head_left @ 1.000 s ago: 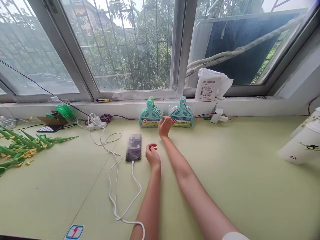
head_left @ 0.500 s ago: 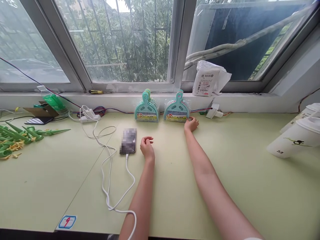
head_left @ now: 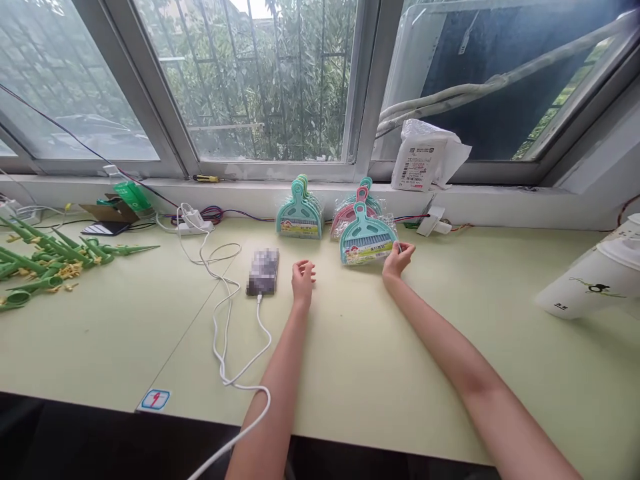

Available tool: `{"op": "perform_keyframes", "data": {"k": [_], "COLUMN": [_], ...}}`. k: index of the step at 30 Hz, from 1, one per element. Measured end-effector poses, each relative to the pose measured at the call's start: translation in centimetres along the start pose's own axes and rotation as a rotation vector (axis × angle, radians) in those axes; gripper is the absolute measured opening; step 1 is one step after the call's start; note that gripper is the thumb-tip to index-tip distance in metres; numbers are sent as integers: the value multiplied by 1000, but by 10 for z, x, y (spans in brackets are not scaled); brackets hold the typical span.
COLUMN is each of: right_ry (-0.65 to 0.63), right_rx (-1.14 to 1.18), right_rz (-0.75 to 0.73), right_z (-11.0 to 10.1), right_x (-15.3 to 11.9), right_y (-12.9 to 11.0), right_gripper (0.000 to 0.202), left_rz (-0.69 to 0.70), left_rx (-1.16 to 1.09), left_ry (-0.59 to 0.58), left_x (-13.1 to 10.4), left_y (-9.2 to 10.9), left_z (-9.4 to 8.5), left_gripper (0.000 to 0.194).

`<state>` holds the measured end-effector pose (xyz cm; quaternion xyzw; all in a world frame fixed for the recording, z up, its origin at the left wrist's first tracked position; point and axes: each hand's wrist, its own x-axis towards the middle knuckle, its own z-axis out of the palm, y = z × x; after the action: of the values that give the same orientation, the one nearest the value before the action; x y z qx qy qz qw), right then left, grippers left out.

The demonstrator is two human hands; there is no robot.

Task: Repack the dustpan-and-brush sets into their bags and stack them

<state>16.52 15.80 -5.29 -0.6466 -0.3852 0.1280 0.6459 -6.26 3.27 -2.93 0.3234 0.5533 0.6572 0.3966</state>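
My right hand (head_left: 399,259) pinches the lower right edge of a wrapped teal dustpan-and-brush set (head_left: 367,239), which leans in front of its stack. Behind it, a pink set (head_left: 345,215) and another teal one show, partly covered. A second stack of teal sets (head_left: 300,215) stands upright to the left, against the sill. My left hand (head_left: 303,275) hovers over or rests on the table, fingers loosely curled and apart, holding nothing, between the phone and the sets.
A phone (head_left: 263,272) with a white cable lies left of my left hand. Green plastic stems (head_left: 55,263) are at far left, white cups (head_left: 590,280) at far right. A wrapped package (head_left: 423,160) stands on the sill beside a power adapter (head_left: 434,221).
The front teal set of the right stack has come away toward me in my right hand, uncovering a pink one. My left hand has moved slightly forward. The view has shifted.
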Motion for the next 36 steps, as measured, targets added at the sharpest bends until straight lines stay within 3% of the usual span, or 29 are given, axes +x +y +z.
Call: {"op": "perform_keyframes", "data": {"k": [3, 5, 7, 9, 12, 15, 17, 18, 21, 24, 26, 30, 36], "right_ry": [-113, -239, -376, -478, -497, -621, -755, -749, -609, -625, -711, -854, -567], "right_rx": [40, 62, 69, 39, -67, -172, -267, -333, -515, -576, -587, -556, -332], "right_rz": [30, 28, 12, -59, -271, -468, -557, -551, -306, -144, -123, -128, -324], "right_z": [-40, -67, -92, -112, -126, -113, -94, -82, -46, -23, -18, -23, -19], "right_x": [-28, -49, -68, -80, -77, -56, -42, -38, -33, -31, -24, -10, -4], "right_y": [12, 17, 18, 15, 5, -5, -10, -12, -20, -25, -26, -20, -14], "right_gripper": [28, 28, 26, 26, 26, 30, 26, 28, 62, 83, 86, 67, 61], "left_rz": [-62, -145, -204, -216, -230, -184, -138, -140, -166, -198, -206, -210, -192], "left_rx": [-18, -38, -44, -64, -108, -174, -259, -298, -372, -347, -306, -295, -321], "left_ry": [-273, -525, -666, -661, -581, -520, -494, -480, -372, -267, -240, -235, -262], "left_x": [-11, -21, -29, -32, -29, -24, -21, -19, -13, -5, 0, 3, 4], "left_y": [5, 8, 8, 5, 1, 7, 15, 20, 28, 27, 23, 17, 17], "left_z": [6, 10, 13, 15, 13, 2, -9, -16, -32, -38, -36, -30, -26], "left_gripper": [45, 45, 43, 41, 41, 37, 33, 32, 31, 28, 28, 30, 28]}}
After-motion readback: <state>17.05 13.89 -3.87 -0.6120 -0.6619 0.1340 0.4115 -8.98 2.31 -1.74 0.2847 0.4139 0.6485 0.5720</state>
